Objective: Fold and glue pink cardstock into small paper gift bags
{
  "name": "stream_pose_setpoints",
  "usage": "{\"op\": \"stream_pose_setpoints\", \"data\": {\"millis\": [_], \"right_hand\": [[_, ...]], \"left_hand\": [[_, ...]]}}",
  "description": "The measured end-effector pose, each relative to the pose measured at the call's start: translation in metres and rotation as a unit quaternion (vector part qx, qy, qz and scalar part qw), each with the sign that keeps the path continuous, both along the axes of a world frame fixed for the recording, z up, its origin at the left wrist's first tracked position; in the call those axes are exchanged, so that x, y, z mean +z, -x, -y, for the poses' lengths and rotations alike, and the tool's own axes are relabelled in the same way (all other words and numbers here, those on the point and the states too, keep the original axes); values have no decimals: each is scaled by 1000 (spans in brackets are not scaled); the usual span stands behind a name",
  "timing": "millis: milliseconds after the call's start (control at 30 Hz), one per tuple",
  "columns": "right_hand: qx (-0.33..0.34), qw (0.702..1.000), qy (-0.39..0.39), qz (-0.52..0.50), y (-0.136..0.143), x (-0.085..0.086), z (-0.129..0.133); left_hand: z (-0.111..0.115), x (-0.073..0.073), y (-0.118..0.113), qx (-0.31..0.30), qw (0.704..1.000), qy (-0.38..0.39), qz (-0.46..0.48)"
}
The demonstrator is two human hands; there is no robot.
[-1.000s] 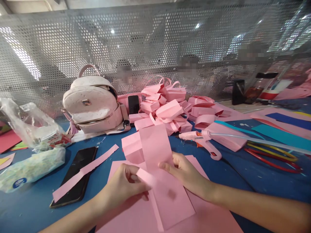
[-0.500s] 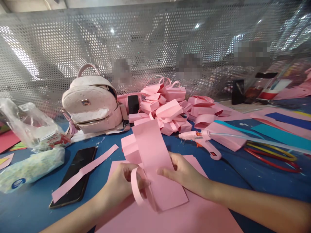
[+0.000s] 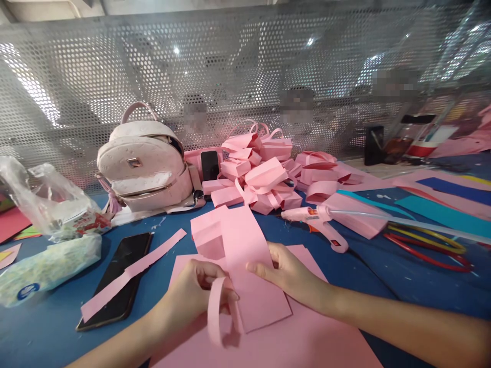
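Note:
A flat pink paper piece (image 3: 249,255) stands tilted between my two hands. My right hand (image 3: 286,271) grips its right side, thumb on the front face and fingers behind. My left hand (image 3: 209,286) is pinched at the lower left edge, holding a curled pink paper strip (image 3: 215,312) that loops downward. Beneath both lie large pink sheets (image 3: 307,342). Just behind my left hand sits a folded pink paper box (image 3: 207,232).
A pile of pink paper bags (image 3: 264,174) and a white backpack (image 3: 146,158) stand at the back. A pink glue gun (image 3: 326,225) lies right of centre, its cord trailing. At left are a black phone (image 3: 118,281), a torn pink strip (image 3: 153,258) and plastic packages (image 3: 53,266).
The flat paper piece has come down slightly, its top edge now lower and nearer me. The curled strip has shifted a little lower and stands more open. My hands have hardly moved.

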State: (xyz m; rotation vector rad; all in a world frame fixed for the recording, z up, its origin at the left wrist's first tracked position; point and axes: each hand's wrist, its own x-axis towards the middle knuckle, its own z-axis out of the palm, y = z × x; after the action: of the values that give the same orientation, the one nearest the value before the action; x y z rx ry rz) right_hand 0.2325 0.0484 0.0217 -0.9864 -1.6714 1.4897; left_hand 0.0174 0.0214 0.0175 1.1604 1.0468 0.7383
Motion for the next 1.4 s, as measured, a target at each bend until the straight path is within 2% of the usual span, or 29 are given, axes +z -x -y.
{"op": "stream_pose_setpoints", "data": {"millis": [133,333,467,600,700,900,1100,1233,1400], "right_hand": [[28,1000,7,-5,0,1,1],[5,1000,-2,10,1,0,0],[-13,1000,-7,26,0,-2,0],[24,1000,-5,9,-1,0,1],[40,999,0,-14,0,2,2],[14,1000,-7,4,1,2,0],[6,1000,-15,9,1,3,0],[29,999,4,-21,3,5,2],[-2,1000,-7,1,2,1,1]], "left_hand": [[-3,-2,0,-1,1000,-25,-9],[-1,-5,1,36,999,-3,20],[-1,-5,1,12,1000,5,-11],[-2,-1,1,-19,998,-30,-42],[-2,2,1,-6,998,-48,-40],[-3,2,0,18,1000,-4,-13],[-1,1,-1,-15,999,-21,-45],[-1,-1,0,-36,997,-44,-55],[-2,-4,1,-8,999,-29,-28]]}}
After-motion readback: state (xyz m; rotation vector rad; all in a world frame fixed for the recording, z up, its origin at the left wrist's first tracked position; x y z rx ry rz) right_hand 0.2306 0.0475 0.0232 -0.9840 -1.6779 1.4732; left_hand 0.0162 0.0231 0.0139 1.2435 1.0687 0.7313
